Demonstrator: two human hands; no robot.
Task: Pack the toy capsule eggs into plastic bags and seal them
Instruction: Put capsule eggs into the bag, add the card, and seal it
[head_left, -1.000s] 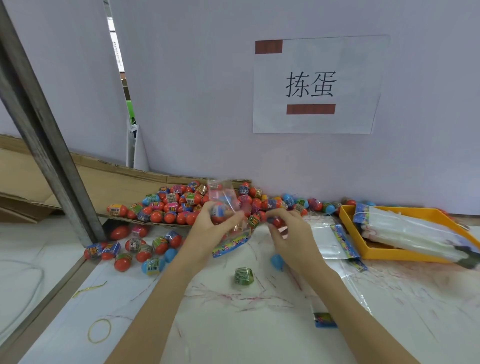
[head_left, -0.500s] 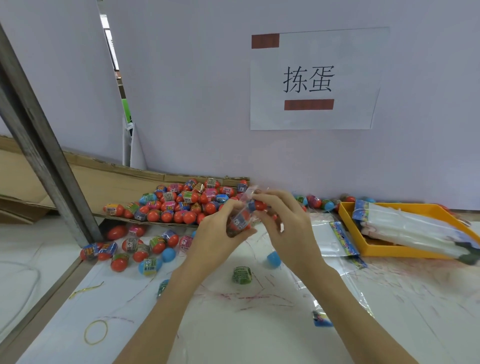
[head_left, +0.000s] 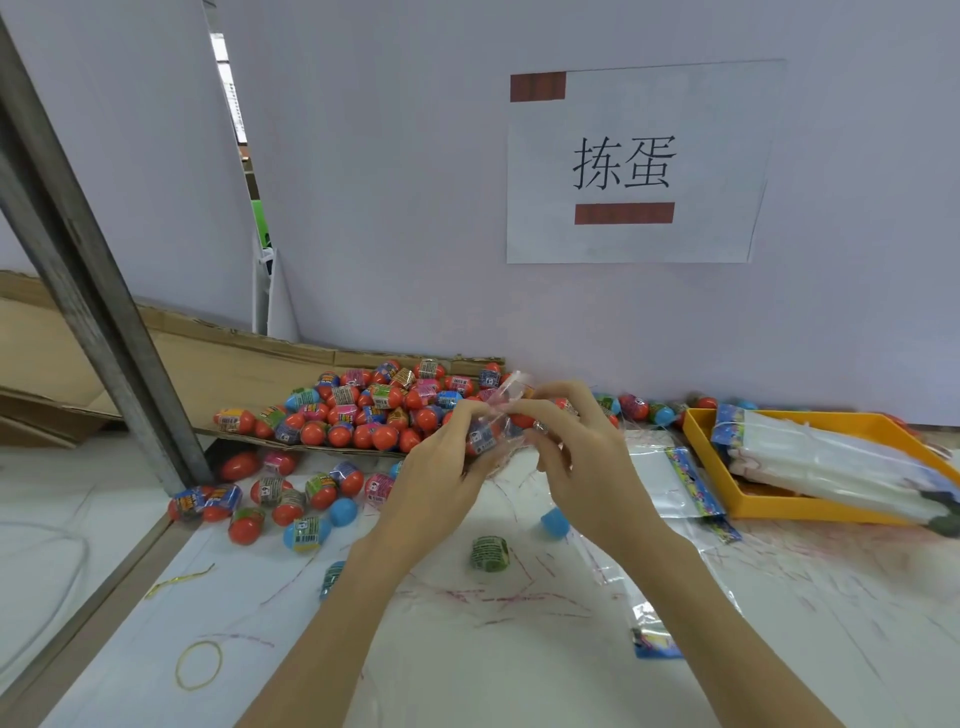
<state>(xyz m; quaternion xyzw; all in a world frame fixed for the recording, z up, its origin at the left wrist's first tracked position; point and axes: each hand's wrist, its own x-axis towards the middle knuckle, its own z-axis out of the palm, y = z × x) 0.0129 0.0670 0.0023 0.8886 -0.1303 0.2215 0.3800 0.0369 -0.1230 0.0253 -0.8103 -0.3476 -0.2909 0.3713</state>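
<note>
My left hand (head_left: 441, 467) and my right hand (head_left: 582, 457) meet above the table and together pinch a small clear plastic bag (head_left: 498, 415) with toy capsule eggs inside. The bag's top sticks up between my fingertips. Behind my hands lies a heap of red and blue capsule eggs (head_left: 374, 405) on a cardboard sheet. Loose eggs (head_left: 306, 499) are scattered to the left of my left wrist. A green egg (head_left: 489, 554) and a blue egg (head_left: 555, 522) lie on the table under my hands.
An orange tray (head_left: 698, 431) at the right holds a bundle of empty bags (head_left: 831, 457). Flat bags (head_left: 670, 478) lie beside it. A metal post (head_left: 93, 312) slants at the left. A yellow rubber band (head_left: 199, 664) lies near the front left. A wall with a paper sign (head_left: 634, 166) stands behind.
My right hand moved up from the table to join the left at the bag. Both hands now hold the bag closer together and a little higher than a second ago.
</note>
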